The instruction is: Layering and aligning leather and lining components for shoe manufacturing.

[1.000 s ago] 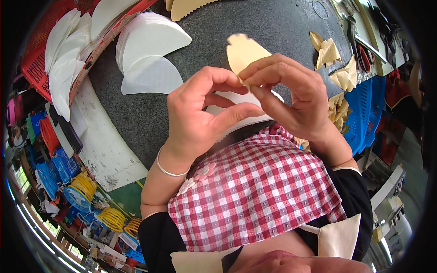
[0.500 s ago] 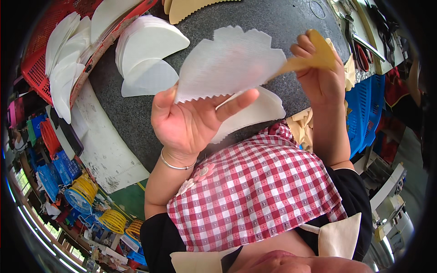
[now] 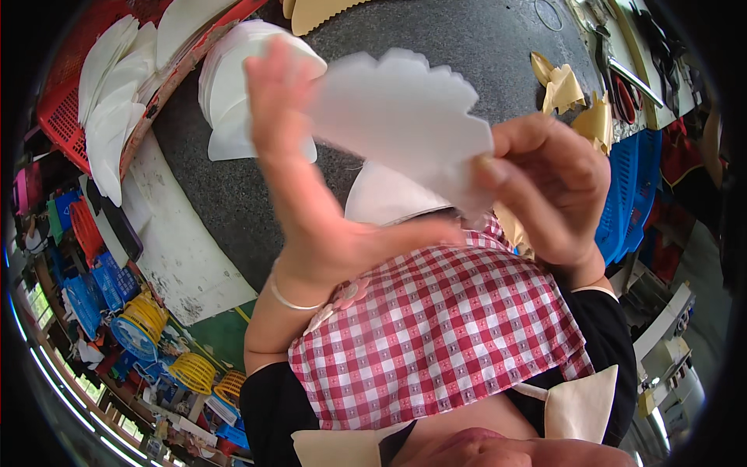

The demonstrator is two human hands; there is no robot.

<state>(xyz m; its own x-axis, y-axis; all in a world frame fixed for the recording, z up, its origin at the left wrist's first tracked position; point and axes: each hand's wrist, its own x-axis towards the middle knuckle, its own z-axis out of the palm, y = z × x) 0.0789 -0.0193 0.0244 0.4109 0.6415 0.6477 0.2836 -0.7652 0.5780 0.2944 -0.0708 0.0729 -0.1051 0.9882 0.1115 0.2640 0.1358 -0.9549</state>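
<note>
My right hand (image 3: 552,187) pinches the right end of a white, scallop-edged sheet piece (image 3: 397,109) between thumb and fingers. The piece is held up over the dark table and is slightly blurred. My left hand (image 3: 311,210) is smeared by motion, fingers and thumb spread wide, by the piece's left end; whether it touches the piece I cannot tell. Beneath, another white piece (image 3: 385,194) lies at the table edge by the checked apron. A stack of white rounded pieces (image 3: 245,86) sits behind my left fingers. Curled tan strips (image 3: 564,89) rest at the far right.
A red plastic basket (image 3: 66,117) with white pieces stands at the left. Tan zigzag-edged sheets (image 3: 327,14) lie at the far edge. Scissors (image 3: 622,74) lie at the right, above blue baskets (image 3: 626,194). A stained white board (image 3: 183,257) adjoins the table's left side.
The tan strip has left my right hand and lies on the table. That hand has come down and taken the white piece's right end. My left hand has opened off its grip and swung up.
</note>
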